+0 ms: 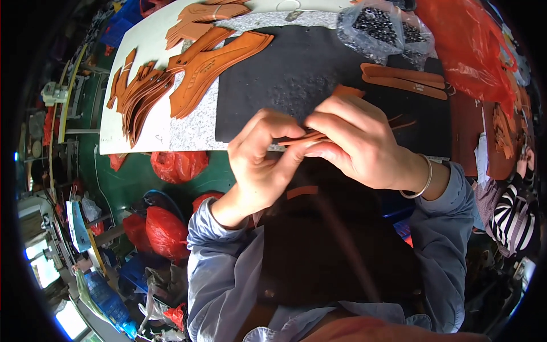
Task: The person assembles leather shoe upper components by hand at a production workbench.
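Head view. Both hands meet over the near edge of the black rubber mat (319, 62) on the desk (199, 128). Left hand (263, 159): fingers curled, thumb and forefinger pinching the near end of a thin tan leather strip piece (310, 137). Right hand (356, 142): fingers pressed together over the same strip, covering most of it; a tan corner shows above the knuckles. Silver bangle (424, 179) on the right wrist.

Strip is held in the air just above the mat edge, between the two hands.

Progress, judged from layout: a large fan of orange-brown cut leather shapes (171, 80) lies at the left of the mat, two long tan leather straps (404, 80) at the right. Which pile is finished cannot be told. Clear bags of small dark metal parts (379, 25) lie behind. The piece in hand appears mid-handling, not yet set down.
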`<state>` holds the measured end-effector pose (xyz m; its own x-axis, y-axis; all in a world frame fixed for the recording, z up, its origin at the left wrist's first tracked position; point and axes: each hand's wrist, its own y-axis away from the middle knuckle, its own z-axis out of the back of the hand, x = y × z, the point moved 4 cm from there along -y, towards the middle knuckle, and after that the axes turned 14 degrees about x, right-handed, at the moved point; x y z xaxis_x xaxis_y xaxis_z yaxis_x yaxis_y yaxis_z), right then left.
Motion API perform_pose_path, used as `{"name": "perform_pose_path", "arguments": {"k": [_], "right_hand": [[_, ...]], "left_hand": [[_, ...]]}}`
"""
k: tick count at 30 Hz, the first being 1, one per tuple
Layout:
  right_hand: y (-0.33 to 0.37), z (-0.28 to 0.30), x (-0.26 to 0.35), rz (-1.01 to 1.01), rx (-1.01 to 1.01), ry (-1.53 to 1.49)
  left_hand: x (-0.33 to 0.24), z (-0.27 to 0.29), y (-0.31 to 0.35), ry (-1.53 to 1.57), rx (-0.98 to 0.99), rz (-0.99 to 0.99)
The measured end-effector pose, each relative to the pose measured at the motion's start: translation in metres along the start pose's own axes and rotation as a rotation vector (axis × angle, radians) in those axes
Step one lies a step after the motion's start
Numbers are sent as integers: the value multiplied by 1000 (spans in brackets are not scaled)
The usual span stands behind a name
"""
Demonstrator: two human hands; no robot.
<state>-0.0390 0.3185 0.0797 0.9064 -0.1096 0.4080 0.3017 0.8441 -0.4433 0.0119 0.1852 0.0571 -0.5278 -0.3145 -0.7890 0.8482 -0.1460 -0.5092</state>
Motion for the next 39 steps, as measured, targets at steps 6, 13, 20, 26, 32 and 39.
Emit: {"name": "perform_pose_path", "arguments": {"k": [6,13,20,26,32,39], "right_hand": [[35,29,-41,-243,246,145],[0,32,-20,107,152,-63],[44,105,-184,-719,221,652],[51,96,-225,-727,99,510],[59,114,-204,-532,-146,613],[15,34,-56,-115,96,-415]], "left_hand": [[9,61,15,-281,-183,201],[-42,-5,-30,-894,376,31],[-25,-1,-18,-540,511,273],[-1,-7,-11,-482,473,400],[12,-9,-18,-256,398,520],[8,-3,-16,-170,329,593]]}}
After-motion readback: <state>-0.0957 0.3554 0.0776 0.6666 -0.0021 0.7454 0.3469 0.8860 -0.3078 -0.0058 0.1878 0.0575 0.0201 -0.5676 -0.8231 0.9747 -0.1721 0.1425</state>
